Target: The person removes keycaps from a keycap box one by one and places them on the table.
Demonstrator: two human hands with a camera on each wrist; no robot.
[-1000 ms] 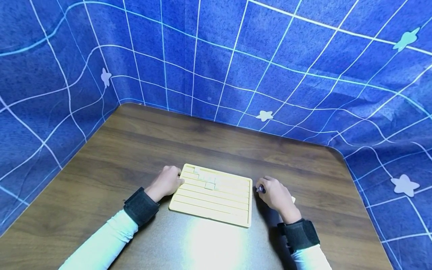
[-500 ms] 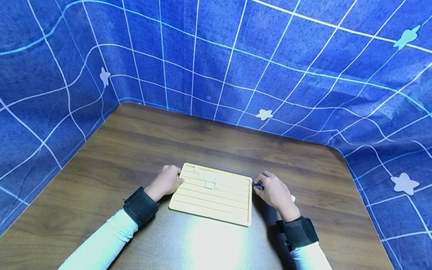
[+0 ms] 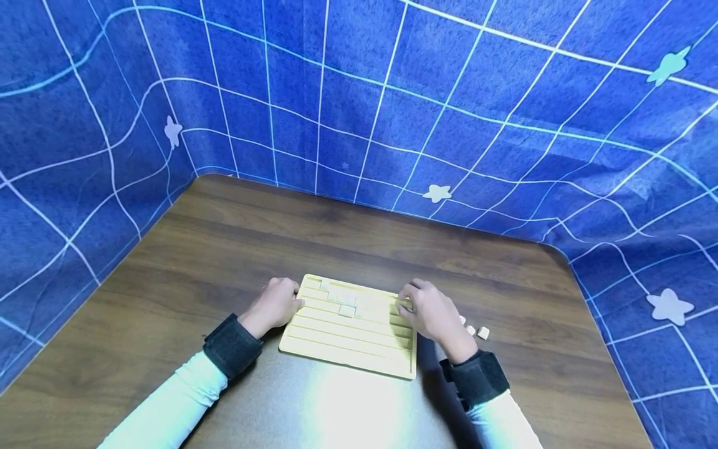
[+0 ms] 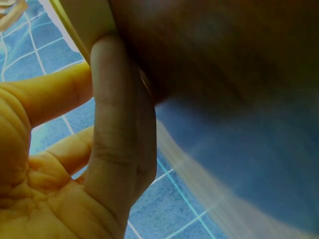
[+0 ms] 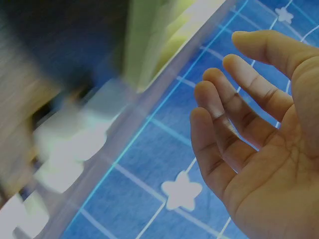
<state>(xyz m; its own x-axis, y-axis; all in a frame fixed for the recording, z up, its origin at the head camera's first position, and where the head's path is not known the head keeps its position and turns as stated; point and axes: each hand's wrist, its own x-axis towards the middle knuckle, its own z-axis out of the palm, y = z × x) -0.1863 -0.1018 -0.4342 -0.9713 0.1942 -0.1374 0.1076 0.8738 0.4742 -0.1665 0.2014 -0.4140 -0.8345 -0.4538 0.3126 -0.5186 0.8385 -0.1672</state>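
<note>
A pale yellow board [image 3: 348,340] with raised ridges forming rows lies on the table. Several pale square tiles [image 3: 346,310] sit in its upper rows. My left hand [image 3: 275,307] holds the board's left edge, with the thumb on top; in the left wrist view its fingertips meet the yellow edge [image 4: 89,20]. Over the board's upper right end hovers my right hand [image 3: 433,312], casting a shadow on the rows. The right wrist view shows this hand [image 5: 259,134] with loosely bent fingers and nothing in the palm or between them.
Small white cubes [image 3: 483,333] stand on the wooden table [image 3: 252,218] right of the board, just beyond the right hand. Blurred, they line the left of the right wrist view. A blue cloth [image 3: 336,93] with grid lines and stars hangs around the table's back and sides.
From beside the board, my right hand has moved left over its right end, uncovering more white cubes. A small dark patch seen earlier at its fingertips no longer shows. The left hand stays put.
</note>
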